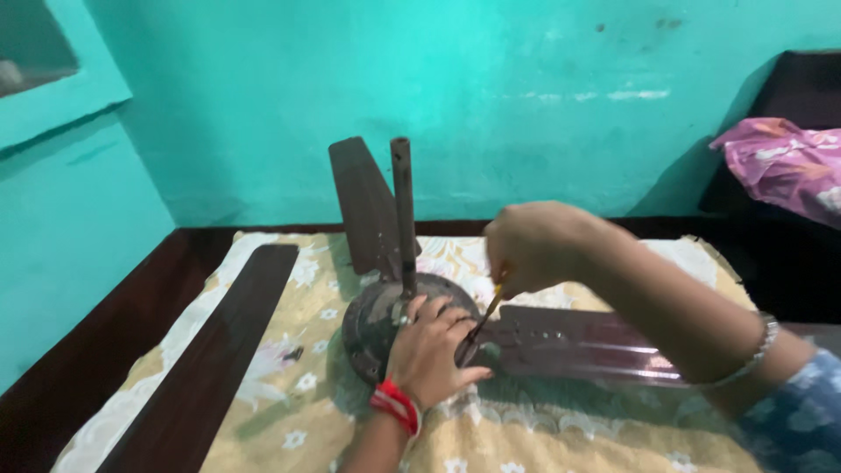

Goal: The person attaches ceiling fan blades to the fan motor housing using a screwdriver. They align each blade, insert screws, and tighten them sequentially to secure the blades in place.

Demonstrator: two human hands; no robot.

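**Ceiling fan on a bed, both hands at the motor**

Item, nearest the camera: right forearm in a blue patterned sleeve (802,412), with a silver bangle (760,343) at the wrist, reaching in toward the fan motor (372,320).

Item: right hand (534,245), above and just right of the motor, fingers clenched around a yellow-handled screwdriver (487,308). The tip points down at the joint where a blade meets the motor.

Item: left hand (429,350), red thread band (394,407) at the wrist, laid flat over the motor's near right side, fingers spread and pressing, gripping nothing.

Item: fan motor, dark, round, worn, lying on a yellow floral bedsheet (289,394). A downrod (404,215) stands upright from its centre.

Item: right-hand blade (578,346), brown, running out flat from the motor.

Item: rear blade (363,206), rising tilted behind the motor, beside the downrod.

Item: loose blade (215,350), lying on the sheet left of the motor, apart from it.

Item: pink cloth (784,166), far right of the motor, against the turquoise wall (491,96).
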